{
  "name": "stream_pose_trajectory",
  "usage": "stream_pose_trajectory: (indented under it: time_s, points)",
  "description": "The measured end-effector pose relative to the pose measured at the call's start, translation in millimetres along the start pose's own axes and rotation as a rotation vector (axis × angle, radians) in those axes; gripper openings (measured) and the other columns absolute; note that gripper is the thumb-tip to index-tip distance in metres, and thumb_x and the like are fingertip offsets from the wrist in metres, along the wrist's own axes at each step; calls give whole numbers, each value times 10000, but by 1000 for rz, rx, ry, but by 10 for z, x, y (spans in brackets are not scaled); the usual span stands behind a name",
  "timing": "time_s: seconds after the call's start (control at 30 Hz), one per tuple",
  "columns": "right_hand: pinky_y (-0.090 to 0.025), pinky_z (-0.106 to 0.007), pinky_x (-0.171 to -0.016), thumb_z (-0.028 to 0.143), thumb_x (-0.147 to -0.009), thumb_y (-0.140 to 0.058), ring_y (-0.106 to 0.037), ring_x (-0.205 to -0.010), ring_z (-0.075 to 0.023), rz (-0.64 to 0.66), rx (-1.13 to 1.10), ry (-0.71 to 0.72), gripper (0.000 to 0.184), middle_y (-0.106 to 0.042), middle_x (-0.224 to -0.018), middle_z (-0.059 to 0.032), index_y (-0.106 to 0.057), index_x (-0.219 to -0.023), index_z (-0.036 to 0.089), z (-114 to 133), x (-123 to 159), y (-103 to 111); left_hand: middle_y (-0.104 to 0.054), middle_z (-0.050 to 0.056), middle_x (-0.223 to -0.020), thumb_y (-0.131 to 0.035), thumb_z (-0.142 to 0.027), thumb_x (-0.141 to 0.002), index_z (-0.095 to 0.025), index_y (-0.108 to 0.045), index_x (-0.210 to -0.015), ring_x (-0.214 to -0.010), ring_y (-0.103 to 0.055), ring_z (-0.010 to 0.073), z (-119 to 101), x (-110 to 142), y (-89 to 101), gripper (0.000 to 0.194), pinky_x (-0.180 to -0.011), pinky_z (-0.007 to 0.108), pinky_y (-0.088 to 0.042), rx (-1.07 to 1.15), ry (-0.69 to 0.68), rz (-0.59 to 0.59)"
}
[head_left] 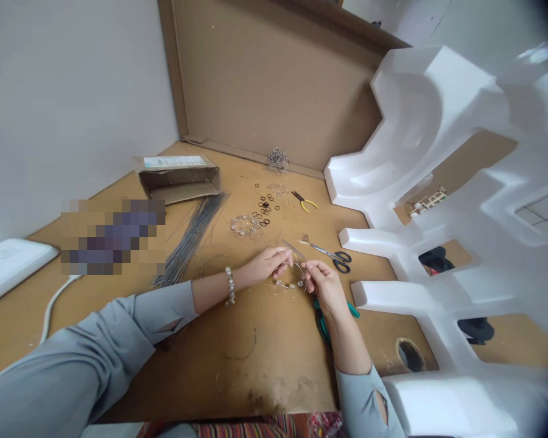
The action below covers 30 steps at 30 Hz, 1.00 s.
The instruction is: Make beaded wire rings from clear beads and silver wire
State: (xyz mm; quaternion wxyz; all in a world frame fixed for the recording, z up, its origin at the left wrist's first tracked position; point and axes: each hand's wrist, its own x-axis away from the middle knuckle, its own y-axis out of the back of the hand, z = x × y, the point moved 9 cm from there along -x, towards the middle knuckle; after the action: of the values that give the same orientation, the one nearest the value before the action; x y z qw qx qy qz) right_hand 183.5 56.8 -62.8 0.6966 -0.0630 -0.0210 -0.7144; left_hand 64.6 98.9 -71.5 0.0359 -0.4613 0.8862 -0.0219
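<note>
Right at the middle of the brown board table point(265, 365), both hands meet over a thin wire loop strung with clear beads point(291, 281). From the left, the left hand point(265, 265) pinches the loop's upper left part between thumb and fingertips, a beaded bracelet point(230, 286) on its wrist. On the other side, the right hand point(325, 285) has its fingers closed on the loop's right end, and a short straight wire sticks up and to the left between the two hands. Just under the right forearm lie teal-handled pliers point(323, 322), partly hidden. Black-handled scissors point(333, 255) rest just beyond the right hand, blades pointing left. Farther off sit a finished ring of clear beads point(244, 225), scattered small black rings point(263, 210) and yellow-handled pliers point(305, 202). Left of these, a bundle of long grey wires point(192, 237) fans out from an open cardboard box point(178, 177). White foam packing point(438, 182) fills the right side.
</note>
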Motion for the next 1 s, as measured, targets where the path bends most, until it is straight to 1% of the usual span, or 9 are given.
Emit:
stream_pose_trajectory:
  time_s: [0.17, 0.4, 0.5, 0.57, 0.67, 0.73, 0.8, 0.87, 1.0]
  points:
    - [-283, -218, -426, 443, -699, -656, -374, -420, -50, -33, -11, -9, 280, -494, -599, 43, -652, -797, 181, -28, -14, 48, -540, -18, -574, -432, -538, -839, -158, -543, -773, -435, -501, 95, 42, 2, -33, 401, -463, 220, -399, 81, 39, 23]
    - [-278, -209, -423, 422, -696, -666, -388, -420, -48, -90, -68, -27, 257, -515, -598, 37, -642, -776, 179, -53, -22, 121, -628, 35, -728, -434, -551, -840, -145, -576, -903, -556, -591, 130, 27, -11, 0, 435, -592, 269, -465, 106, -17, -10]
    - [-297, -200, -427, 421, -692, -671, -400, -421, -44, -91, -80, -30, 259, -539, -603, 32, -640, -769, 176, -59, -18, 126, -626, 38, -707, -434, -577, -826, -143, -574, -884, -553, -589, 138, 21, -17, 26, 459, -581, 278, -467, 130, 12, -36]
    - [-330, -199, -443, 447, -704, -652, -423, -430, -55, -79, -48, -38, 286, -548, -575, 28, -638, -786, 173, -74, -23, 127, -614, 31, -661, -446, -564, -822, -141, -568, -854, -524, -569, 133, -62, -19, 57, 441, -543, 266, -455, 96, 32, -30]
    - [-392, -216, -469, 532, -774, -521, -470, -450, -91, -146, 182, -5, 393, -549, -524, 19, -624, -876, 167, -53, -38, 218, -602, 23, -619, -442, -524, -834, -139, -559, -835, -490, -555, 125, -286, -7, 112, 403, -494, 246, -436, 21, 80, 40]
    - [-418, -232, -474, 552, -815, -413, -504, -468, -105, -225, 420, 43, 459, -613, -622, -15, -602, -955, 157, 6, -39, 298, -609, 23, -625, -431, -488, -849, -134, -560, -830, -497, -563, 118, -457, 22, 175, 377, -513, 238, -443, -49, 95, 71]
    - [-439, -245, -489, 518, -835, -366, -534, -491, -111, -264, 598, 75, 462, -662, -772, -53, -591, -998, 149, 58, -35, 336, -618, 27, -636, -433, -457, -854, -130, -558, -818, -504, -569, 114, -530, 87, 212, 351, -515, 228, -436, -111, 139, 105]
    - [-459, -256, -537, 454, -842, -375, -572, -540, -127, -260, 706, 86, 411, -676, -833, -64, -606, -999, 153, 98, -41, 336, -618, 22, -623, -427, -457, -852, -132, -550, -807, -483, -559, 107, -465, 195, 213, 350, -497, 216, -420, -132, 217, 132]
    - [-457, -308, -735, 295, -822, -438, -632, -795, -206, -201, 1032, 125, 268, -693, -856, -75, -659, -923, 182, 249, -154, 208, -606, 8, -615, -435, -504, -818, -145, -534, -784, -464, -537, 104, -113, 432, 139, 374, -467, 213, -405, -98, 360, 129]
